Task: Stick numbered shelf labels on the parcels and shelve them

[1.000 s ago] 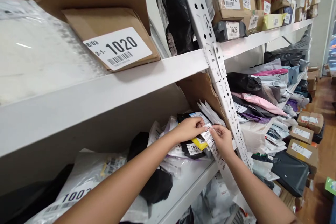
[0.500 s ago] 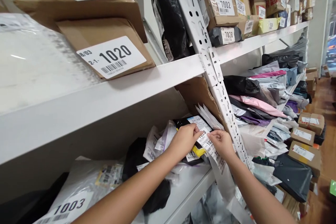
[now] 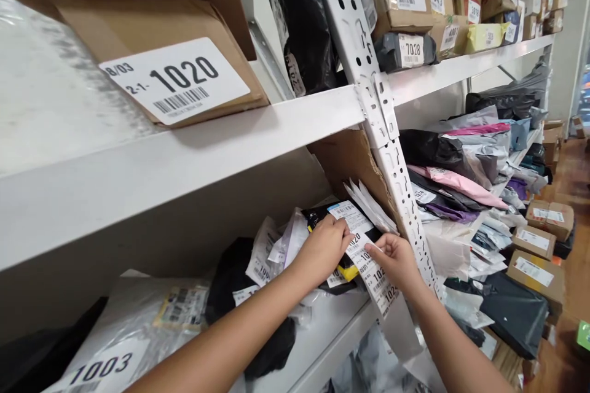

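A strip of printed number labels (image 3: 378, 285) runs between my hands and trails down over the shelf edge as blank white backing. My left hand (image 3: 325, 245) is closed, its fingertips at the top end of the strip, by the label ending in "20". On the right, my right hand (image 3: 397, 263) pinches the strip's edge between thumb and fingers. Under the strip's top end lies a black and yellow parcel (image 3: 350, 271) with a white shipping label (image 3: 351, 216) on it. My left fingers hide part of this parcel.
A perforated white post (image 3: 405, 215) stands just right of my right hand, with a cardboard sheet (image 3: 345, 159) beside it. Overhead runs a white shelf beam (image 3: 193, 178) carrying a box labelled 1020 (image 3: 230, 67). Bagged parcels (image 3: 138, 301) lie at lower left.
The view has shifted slightly, so the 1020 box appears farther left and higher. My right hand's fingers have loosened somewhat and sit lower along the strip, showing more of its labels.
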{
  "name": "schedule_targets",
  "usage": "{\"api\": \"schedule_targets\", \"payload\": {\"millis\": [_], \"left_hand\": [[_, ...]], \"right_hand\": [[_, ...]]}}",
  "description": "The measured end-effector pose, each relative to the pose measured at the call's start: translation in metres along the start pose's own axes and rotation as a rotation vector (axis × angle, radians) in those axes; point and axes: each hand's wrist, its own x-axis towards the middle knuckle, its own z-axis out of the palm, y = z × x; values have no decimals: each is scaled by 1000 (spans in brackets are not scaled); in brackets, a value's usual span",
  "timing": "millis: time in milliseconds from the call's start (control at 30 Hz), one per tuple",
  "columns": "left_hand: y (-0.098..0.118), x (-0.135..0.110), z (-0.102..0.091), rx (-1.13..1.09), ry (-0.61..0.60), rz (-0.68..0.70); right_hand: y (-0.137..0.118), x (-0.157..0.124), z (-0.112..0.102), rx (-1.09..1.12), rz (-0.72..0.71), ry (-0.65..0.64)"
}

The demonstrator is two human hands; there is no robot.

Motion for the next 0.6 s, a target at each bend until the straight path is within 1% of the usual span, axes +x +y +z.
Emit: {"api": "schedule_targets", "payload": {"millis": [100, 233, 300, 400, 467, 533, 600], "left_hand": [[3, -1, -1, 37, -30, -9], [5, -2, -2, 67, -66, -29], [4, -3, -2, 67, -61, -24], [2, -3, -1, 65, -51, -13], [2, -3, -1, 68, -57, -10], [3, -3, -1, 72, -71, -8], [4, -2, -2, 86, -89, -8]], "right_hand": [[2, -3, 1, -59, -21, 50], [-5, -6, 1, -105, -39, 78], [-11, -7, -2, -100, -3, 41], [-19, -9, -7, -95, 115, -51], [-21, -12, -9, -108, 143, -68], [-19, -15, -10, -125, 121, -34], [-16, -20, -10, -147, 78, 28]]}}
